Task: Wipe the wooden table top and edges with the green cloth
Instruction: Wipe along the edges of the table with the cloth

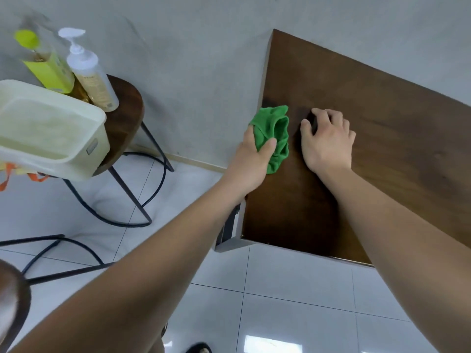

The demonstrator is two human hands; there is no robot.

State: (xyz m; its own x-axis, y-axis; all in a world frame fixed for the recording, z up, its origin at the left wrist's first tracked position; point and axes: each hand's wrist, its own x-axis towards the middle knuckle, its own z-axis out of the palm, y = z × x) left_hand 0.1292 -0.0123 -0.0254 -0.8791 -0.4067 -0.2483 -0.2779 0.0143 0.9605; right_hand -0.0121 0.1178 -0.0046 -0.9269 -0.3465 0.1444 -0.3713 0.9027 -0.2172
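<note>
Green cloth (274, 135) on wooden table (382, 161)

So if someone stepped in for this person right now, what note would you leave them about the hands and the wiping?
Left hand: grips the crumpled green cloth at the left edge of the dark brown wooden table.
Right hand: rests on the table top beside the cloth, holding nothing.
Done: the picture does not show how much is already wiped.
Left: wipe along the edges and across the top.
Nearby: a cream plastic basin on a round wooden stool.
</note>
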